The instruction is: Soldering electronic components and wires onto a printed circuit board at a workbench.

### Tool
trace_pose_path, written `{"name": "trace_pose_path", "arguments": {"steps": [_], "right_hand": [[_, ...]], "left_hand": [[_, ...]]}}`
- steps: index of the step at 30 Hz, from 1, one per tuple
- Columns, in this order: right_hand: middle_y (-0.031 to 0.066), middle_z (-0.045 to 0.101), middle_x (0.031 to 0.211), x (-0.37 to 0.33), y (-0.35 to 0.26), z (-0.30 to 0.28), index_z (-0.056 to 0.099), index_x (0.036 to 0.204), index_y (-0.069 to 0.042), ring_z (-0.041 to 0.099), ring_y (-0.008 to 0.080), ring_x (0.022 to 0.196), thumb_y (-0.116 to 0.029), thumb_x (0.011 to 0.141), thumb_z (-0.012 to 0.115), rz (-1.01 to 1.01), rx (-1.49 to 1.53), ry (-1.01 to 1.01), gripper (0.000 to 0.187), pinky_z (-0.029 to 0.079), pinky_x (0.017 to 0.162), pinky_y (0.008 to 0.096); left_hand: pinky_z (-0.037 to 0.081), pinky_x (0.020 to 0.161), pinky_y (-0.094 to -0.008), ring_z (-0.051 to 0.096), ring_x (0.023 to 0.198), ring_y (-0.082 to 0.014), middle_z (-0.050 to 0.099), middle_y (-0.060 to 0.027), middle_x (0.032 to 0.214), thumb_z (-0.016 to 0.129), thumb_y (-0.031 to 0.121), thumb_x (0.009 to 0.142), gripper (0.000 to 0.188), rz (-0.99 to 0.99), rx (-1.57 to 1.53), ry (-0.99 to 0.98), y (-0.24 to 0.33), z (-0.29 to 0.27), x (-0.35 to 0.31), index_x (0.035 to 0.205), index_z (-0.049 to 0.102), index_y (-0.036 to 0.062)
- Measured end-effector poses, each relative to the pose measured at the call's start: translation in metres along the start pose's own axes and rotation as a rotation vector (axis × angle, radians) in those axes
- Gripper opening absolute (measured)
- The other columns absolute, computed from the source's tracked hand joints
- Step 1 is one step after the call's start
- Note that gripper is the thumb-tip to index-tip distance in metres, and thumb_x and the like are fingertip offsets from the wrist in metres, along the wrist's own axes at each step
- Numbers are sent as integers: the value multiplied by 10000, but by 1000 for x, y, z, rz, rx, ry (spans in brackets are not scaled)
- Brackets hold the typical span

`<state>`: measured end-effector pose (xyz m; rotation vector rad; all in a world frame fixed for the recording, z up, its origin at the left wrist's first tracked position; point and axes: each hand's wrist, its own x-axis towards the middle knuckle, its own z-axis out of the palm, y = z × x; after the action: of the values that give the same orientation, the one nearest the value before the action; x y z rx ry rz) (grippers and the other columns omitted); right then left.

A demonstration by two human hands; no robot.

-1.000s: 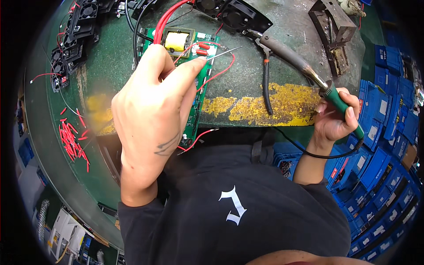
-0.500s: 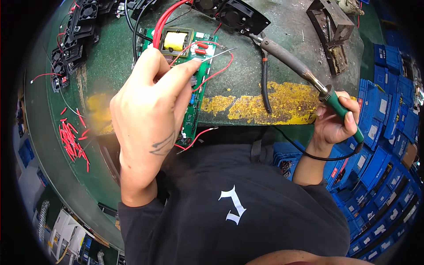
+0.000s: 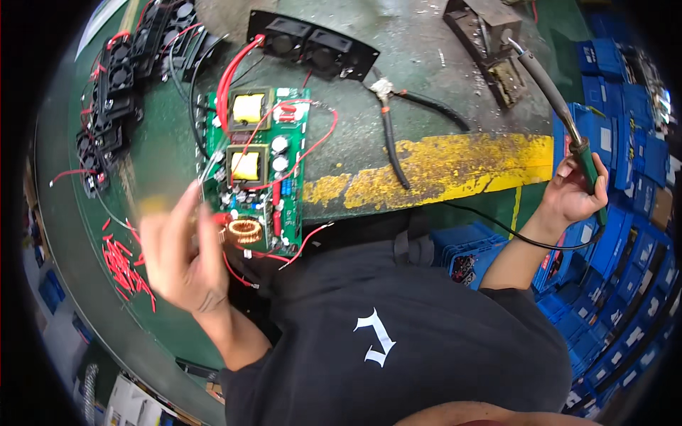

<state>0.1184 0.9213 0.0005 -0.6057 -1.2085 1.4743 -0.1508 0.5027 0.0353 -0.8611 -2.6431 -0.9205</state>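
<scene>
My right hand grips the green handle of a soldering iron. The iron points up and left, its tip close to the metal stand. At the left edge of a green circuit board, my left hand is smeared by motion. A thin silver tool, apparently tweezers, sticks out from its fingertips over the board's edge. The board carries two yellow-wrapped transformers, a copper coil and loose red wires. Thick red leads join it to a black panel with two fans.
Pliers with black handles lie right of the board. Red sleeve pieces are heaped at the left, below a row of black fans. Blue bins line the right side. The iron's black cord hangs past the table edge.
My left hand has moved left and down with the tweezers, off the upper right of the board. My right hand has taken the soldering iron right, away from the fan panel to the stand.
</scene>
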Motion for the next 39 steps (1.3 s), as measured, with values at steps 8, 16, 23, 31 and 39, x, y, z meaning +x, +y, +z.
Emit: {"name": "trace_pose_path", "arguments": {"steps": [8,16,23,31,39], "right_hand": [[203,691,843,-5,-24,-41,669,1150,22,634,255,623,-369,955,469,-36,-274,90,480,452,468,293],[210,659,809,-30,-1,-69,685,1124,17,582,256,582,-333,995,455,100,58,259,438,437,426,291],[199,659,801,-38,11,-73,654,1172,27,598,247,598,-341,989,434,128,-59,249,467,436,435,298],[205,690,812,-32,-10,-52,640,1160,42,635,234,582,-337,958,468,47,-344,111,463,462,455,289],[224,700,847,-11,-41,-38,625,1170,73,656,214,582,-247,978,505,52,-526,-150,392,463,457,247]], "left_hand": [[464,719,-264,567,823,-139,651,-74,989,625,-58,971,257,-117,104,181,-68,-21,-33,1213,710,-44],[450,703,-241,556,849,-106,702,-93,1102,615,-44,995,243,-62,-39,237,-73,-14,-26,1223,700,-54],[454,694,-241,557,837,-104,705,-99,1115,612,-46,998,242,-97,-19,224,-75,-17,-33,1225,687,-77],[465,718,-236,575,861,-99,710,-98,1121,601,-22,1015,238,-60,-97,264,-77,-11,-38,1228,696,-66],[465,716,-244,570,859,-99,715,-93,1116,616,-3,1015,241,-86,-52,233,-83,-16,-43,1235,697,-57]]}}
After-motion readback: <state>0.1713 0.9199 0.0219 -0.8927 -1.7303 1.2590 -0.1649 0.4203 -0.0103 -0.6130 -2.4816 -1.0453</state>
